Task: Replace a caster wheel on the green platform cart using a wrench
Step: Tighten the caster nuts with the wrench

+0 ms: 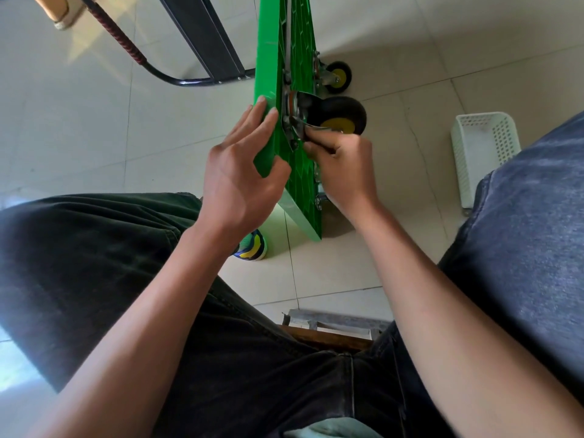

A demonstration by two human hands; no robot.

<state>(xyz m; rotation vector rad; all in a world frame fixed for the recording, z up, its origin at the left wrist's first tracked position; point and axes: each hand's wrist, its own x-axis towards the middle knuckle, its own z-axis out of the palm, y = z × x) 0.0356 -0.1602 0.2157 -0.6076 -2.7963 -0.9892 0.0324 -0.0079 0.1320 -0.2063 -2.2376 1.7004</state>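
The green platform cart [286, 42] stands on its edge on the tiled floor, underside facing right. A black caster wheel [343, 113] with a yellow hub sits against the underside on its metal bracket [298, 105]. My left hand [243, 172] grips the cart's near edge, fingers on the flat top side and thumb on the underside. My right hand [339, 165] holds a thin metal wrench [311, 128] at the caster's mounting plate; most of the tool is hidden in my fist. A second, smaller caster [338, 76] sits farther up the deck.
A white perforated plastic basket [480, 153] lies on the floor at the right. The cart's black folded handle [196, 79] extends left at the back. My knees frame the view, and a colourful shoe [252, 246] touches the floor near the cart's lower corner.
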